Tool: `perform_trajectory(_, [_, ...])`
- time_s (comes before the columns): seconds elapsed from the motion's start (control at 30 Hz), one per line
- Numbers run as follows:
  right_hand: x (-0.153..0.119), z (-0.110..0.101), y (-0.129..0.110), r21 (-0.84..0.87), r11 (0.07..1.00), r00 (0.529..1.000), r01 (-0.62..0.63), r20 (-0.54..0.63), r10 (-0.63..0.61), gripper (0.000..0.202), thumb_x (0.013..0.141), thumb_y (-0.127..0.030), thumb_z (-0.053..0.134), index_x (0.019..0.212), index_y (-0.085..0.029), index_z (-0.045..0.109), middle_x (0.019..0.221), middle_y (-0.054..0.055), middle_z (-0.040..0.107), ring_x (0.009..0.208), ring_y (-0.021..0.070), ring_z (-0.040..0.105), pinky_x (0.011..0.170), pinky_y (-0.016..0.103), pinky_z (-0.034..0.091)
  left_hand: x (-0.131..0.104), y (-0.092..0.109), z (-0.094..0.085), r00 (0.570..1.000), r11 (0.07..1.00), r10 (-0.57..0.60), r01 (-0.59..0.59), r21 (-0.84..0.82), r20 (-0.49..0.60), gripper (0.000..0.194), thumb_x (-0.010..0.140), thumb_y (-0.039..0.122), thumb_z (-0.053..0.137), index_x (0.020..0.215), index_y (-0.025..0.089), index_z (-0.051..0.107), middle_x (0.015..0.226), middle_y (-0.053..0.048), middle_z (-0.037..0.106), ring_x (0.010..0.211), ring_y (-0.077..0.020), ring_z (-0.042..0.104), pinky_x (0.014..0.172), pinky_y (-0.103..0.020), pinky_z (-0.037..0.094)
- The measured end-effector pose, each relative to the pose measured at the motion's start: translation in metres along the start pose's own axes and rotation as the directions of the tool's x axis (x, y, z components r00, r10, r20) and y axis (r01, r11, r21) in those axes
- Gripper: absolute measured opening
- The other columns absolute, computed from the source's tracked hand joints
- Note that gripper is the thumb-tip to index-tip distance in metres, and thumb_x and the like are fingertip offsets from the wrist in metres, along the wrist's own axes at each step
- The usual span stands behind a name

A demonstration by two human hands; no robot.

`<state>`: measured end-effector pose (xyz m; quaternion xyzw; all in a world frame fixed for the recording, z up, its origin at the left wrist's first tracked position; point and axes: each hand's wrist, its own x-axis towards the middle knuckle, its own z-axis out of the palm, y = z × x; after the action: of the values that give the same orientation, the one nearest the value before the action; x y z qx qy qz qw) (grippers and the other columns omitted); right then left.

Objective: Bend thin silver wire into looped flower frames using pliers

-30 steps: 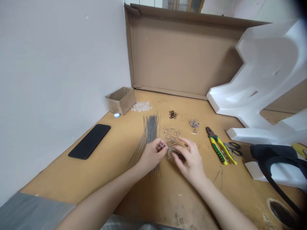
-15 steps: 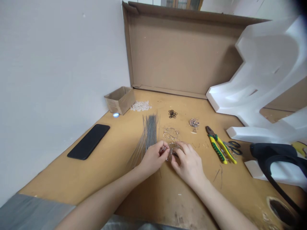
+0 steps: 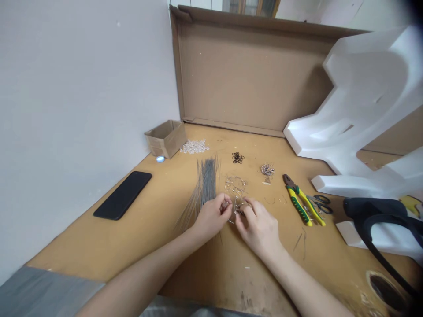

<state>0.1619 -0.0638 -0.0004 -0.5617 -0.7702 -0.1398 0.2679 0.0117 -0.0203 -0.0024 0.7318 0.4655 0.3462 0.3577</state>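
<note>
My left hand (image 3: 213, 215) is closed in a pinch on a small shiny piece, too small to name, beside a bundle of thin grey wires (image 3: 209, 180). Just right of it, my right hand (image 3: 257, 222) curls its thumb and fingers round a bent wire piece (image 3: 237, 206). The two hands are slightly apart. Beyond them lies a loose group of bent wire pieces (image 3: 235, 184). Farther back are black rings (image 3: 237, 157) and a small pile of shiny metal pieces (image 3: 267, 169).
Green-yellow pliers (image 3: 300, 200) and scissors (image 3: 322, 204) lie right, near white foam (image 3: 340, 182). A black phone (image 3: 123, 195) lies left. A small cardboard box (image 3: 167, 140) and clear pieces (image 3: 194, 146) are at the back left. A large cardboard panel (image 3: 244, 75) stands behind.
My hands have drawn slightly apart, and the bent wire at my right fingertips now shows more clearly between them. The view has shifted slightly.
</note>
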Motion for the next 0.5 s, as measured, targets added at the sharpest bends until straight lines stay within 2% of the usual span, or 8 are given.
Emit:
perform_trajectory(0.07, [-0.0015,0.0004,0.0016,0.033,0.999,0.999,0.013,-0.042,-0.012,0.011,0.08,-0.023,0.049,0.084,-0.02,0.059,0.112,0.009,0.06,0.087,0.0202,0.06,0.069,0.029,0.047,0.0007,-0.001,-0.0007,1.0,1.0,-0.003,0.003,0.004,0.0,0.006,0.078,0.025,0.046,0.079,0.02,0.049,0.061,0.004,0.051,0.055,-0.0107,0.048,0.055,-0.021,0.037])
perform_trajectory(0.17, [-0.0024,0.0008,0.0045,0.126,0.992,0.999,-0.01,-0.035,0.015,0.017,0.08,-0.02,0.048,0.093,-0.02,0.059,0.12,0.01,0.056,0.093,0.0212,0.061,0.075,0.031,0.048,0.0016,-0.0045,0.0004,0.999,0.998,-0.034,0.035,-0.044,0.018,0.007,0.079,0.026,0.048,0.08,0.02,0.049,0.064,0.003,0.055,0.058,-0.0114,0.052,0.056,-0.022,0.039])
perform_trajectory(0.3, [0.0008,0.0017,0.0088,0.372,0.918,0.99,-0.138,0.048,0.13,0.02,0.078,-0.014,0.043,0.088,-0.02,0.059,0.109,0.009,0.061,0.1,0.0207,0.058,0.083,0.032,0.047,0.0031,-0.008,0.0047,0.993,0.946,-0.085,0.108,-0.306,0.087,0.01,0.079,0.029,0.048,0.082,0.02,0.045,0.071,0.003,0.057,0.06,-0.011,0.058,0.059,-0.023,0.044])
perform_trajectory(0.4, [0.0045,0.0024,0.0087,0.524,0.821,0.974,-0.226,0.126,0.187,0.013,0.076,-0.013,0.044,0.078,-0.02,0.055,0.098,0.008,0.059,0.094,0.0193,0.059,0.077,0.03,0.049,0.0042,-0.0075,0.0071,0.984,0.878,-0.107,0.16,-0.452,0.139,0.012,0.077,0.028,0.051,0.078,0.019,0.043,0.068,0.004,0.054,0.059,-0.0098,0.057,0.058,-0.022,0.045])
perform_trajectory(0.5, [0.0065,0.0039,0.0046,0.575,0.776,0.965,-0.261,0.137,0.224,0.005,0.072,-0.019,0.054,0.071,-0.02,0.049,0.094,0.008,0.054,0.083,0.0183,0.059,0.067,0.029,0.051,0.0045,-0.0071,0.0088,0.983,0.867,-0.12,0.17,-0.469,0.136,0.013,0.075,0.026,0.052,0.076,0.019,0.042,0.063,0.006,0.051,0.054,-0.0082,0.053,0.053,-0.02,0.044])
